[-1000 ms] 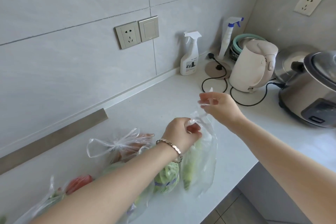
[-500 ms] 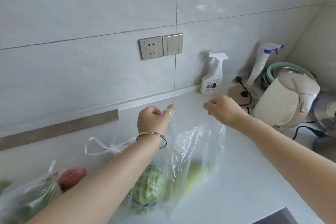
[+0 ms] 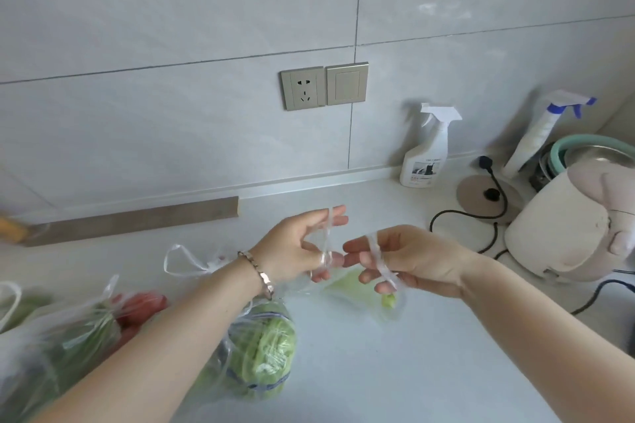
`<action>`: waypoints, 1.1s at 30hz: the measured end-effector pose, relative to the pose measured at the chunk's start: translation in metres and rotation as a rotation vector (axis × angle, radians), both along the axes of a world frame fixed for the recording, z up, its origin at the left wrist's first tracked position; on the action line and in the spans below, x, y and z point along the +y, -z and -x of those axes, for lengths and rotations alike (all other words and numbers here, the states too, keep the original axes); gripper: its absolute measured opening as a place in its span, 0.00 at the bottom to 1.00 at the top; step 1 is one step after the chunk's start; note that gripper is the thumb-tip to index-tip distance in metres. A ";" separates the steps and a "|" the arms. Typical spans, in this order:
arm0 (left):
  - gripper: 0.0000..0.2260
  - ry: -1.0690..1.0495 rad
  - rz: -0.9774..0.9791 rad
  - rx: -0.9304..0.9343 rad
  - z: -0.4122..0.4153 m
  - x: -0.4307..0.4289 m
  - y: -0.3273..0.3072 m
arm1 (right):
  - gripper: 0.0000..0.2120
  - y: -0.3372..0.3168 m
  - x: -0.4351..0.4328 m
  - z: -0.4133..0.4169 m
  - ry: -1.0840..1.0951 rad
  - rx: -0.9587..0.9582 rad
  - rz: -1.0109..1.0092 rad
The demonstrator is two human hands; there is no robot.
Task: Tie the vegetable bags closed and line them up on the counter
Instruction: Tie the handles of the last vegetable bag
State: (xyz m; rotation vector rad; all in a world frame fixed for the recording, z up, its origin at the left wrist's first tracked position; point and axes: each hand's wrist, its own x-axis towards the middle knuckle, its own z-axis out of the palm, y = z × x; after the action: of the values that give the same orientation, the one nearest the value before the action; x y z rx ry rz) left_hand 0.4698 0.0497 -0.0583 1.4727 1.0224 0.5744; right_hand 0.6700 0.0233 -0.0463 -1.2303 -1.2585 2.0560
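Bag handles looped, ready to cross.
The bag lies on the counter just below both hands; left hand and right hand each hold one handle, apparently looped over spread fingers, tips nearly touching.

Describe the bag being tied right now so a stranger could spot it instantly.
Start at the white kettle on the right of the counter and look left. Both hands stretch the handles of a clear bag with pale green produce; unlike its neighbours, it is unknotted.

counter white | vegetable bags, spray bottle, kettle
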 end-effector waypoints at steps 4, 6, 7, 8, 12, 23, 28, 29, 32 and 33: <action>0.32 0.177 0.029 0.030 -0.021 -0.011 0.017 | 0.05 -0.001 -0.004 0.017 -0.098 -0.076 -0.131; 0.34 0.158 0.095 0.004 -0.027 -0.016 0.023 | 0.03 -0.001 -0.006 0.022 -0.096 -0.043 -0.089; 0.33 0.131 0.116 0.006 -0.029 -0.018 0.025 | 0.02 0.000 -0.007 0.023 -0.087 -0.059 -0.067; 0.31 0.096 0.099 0.024 -0.029 -0.019 0.027 | 0.02 0.001 -0.007 0.025 -0.069 -0.092 -0.054; 0.02 -0.048 -0.158 0.148 -0.026 -0.018 0.037 | 0.04 0.008 -0.010 0.024 0.095 -0.258 -0.071; 0.20 -0.628 0.679 -0.457 0.029 -0.004 0.085 | 0.17 0.111 -0.052 0.027 1.165 0.531 0.498; 0.16 0.101 0.496 0.247 0.038 0.003 0.060 | 0.19 0.095 -0.051 0.016 0.884 0.358 0.409; 0.15 0.168 0.467 0.279 0.038 0.004 0.053 | 0.22 0.090 -0.047 0.013 0.818 0.282 0.353; 0.16 0.196 0.396 0.217 0.030 0.003 0.040 | 0.24 0.073 -0.032 0.009 0.738 0.075 0.130; 0.17 0.137 0.382 0.146 0.027 0.003 0.040 | 0.25 0.068 -0.028 0.009 0.740 0.021 0.071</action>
State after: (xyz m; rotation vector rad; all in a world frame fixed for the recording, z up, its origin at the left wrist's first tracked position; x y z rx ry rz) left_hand 0.4425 0.0530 -0.0986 1.2431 1.0673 0.1615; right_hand 0.6615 -0.0045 -0.1138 -1.4224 -0.5775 1.5599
